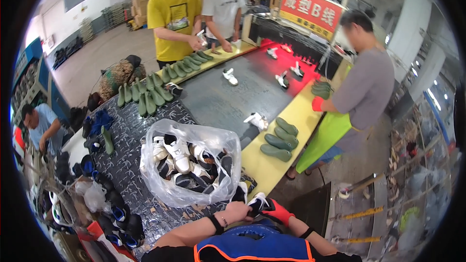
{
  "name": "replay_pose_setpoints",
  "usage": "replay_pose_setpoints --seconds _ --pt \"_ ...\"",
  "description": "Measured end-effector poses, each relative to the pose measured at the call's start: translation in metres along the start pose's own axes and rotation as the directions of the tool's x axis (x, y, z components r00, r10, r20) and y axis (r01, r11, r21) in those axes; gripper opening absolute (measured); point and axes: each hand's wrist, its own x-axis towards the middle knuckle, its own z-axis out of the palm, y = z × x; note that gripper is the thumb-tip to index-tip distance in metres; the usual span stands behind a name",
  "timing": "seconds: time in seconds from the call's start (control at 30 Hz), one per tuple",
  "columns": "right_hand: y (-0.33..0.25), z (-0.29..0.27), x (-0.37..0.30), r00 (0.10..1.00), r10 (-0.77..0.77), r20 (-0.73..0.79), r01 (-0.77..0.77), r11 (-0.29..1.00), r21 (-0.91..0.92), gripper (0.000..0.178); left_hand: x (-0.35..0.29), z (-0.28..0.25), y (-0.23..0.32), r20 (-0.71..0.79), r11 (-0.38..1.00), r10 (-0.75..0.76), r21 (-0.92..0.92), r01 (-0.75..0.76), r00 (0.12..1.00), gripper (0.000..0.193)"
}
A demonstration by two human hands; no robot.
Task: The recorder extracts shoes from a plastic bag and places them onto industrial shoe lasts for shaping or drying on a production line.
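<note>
At the lower middle, close to my body, a black-and-white shoe (260,201) is held between my two hands. My bare left hand (237,211) has its fingers closed on the left side of the shoe. My right hand (280,212), in a red and black glove, grips it from the right. A second black-and-white shoe (240,193) lies just beyond my left hand. Ahead and to the left stands an open clear plastic bag (227,138) filled with several white and black shoes (178,156).
Green shoe lasts (155,92) stand in rows at the far left; more lasts (279,140) lie on the yellow ledge (257,167). A grey conveyor (218,109) carries white shoes from a red-lit machine. Dark shoes (119,208) crowd the left edge. Several people work around.
</note>
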Motion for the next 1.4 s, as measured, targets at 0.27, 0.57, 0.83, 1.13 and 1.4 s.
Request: replay_pose_setpoints --seconds 0.27,0.57,0.83,1.13,1.4 --pt "0.010 -0.040 -0.071 0.822 -0.020 -0.569 -0.233 0.900 -0.368 0.076 0.029 -0.033 0.107 0.034 0.896 0.335 0.298 -0.330 0.941 0.045" --pt "0.057 -0.096 -0.262 0.488 0.273 -0.829 0.231 0.875 0.424 0.052 0.052 -0.015 0.162 0.204 0.775 0.619 -0.005 -0.632 0.758 0.067" --pt "0.015 -0.175 -0.385 -0.455 -0.463 -0.761 -0.628 0.772 -0.094 0.044 0.059 0.007 0.149 0.165 0.882 0.472 -0.089 -0.463 0.866 0.064" --pt "0.126 -0.196 -0.335 -0.237 -0.085 -0.968 -0.793 0.592 0.142 0.051 0.061 -0.009 0.139 -0.065 0.878 0.475 -0.038 -0.477 0.878 0.034" --pt "-0.016 -0.088 -0.256 0.497 0.154 -0.854 -0.377 0.925 -0.053 0.091 0.039 -0.042 0.163 -0.068 0.595 0.781 0.385 -0.705 0.621 0.023"
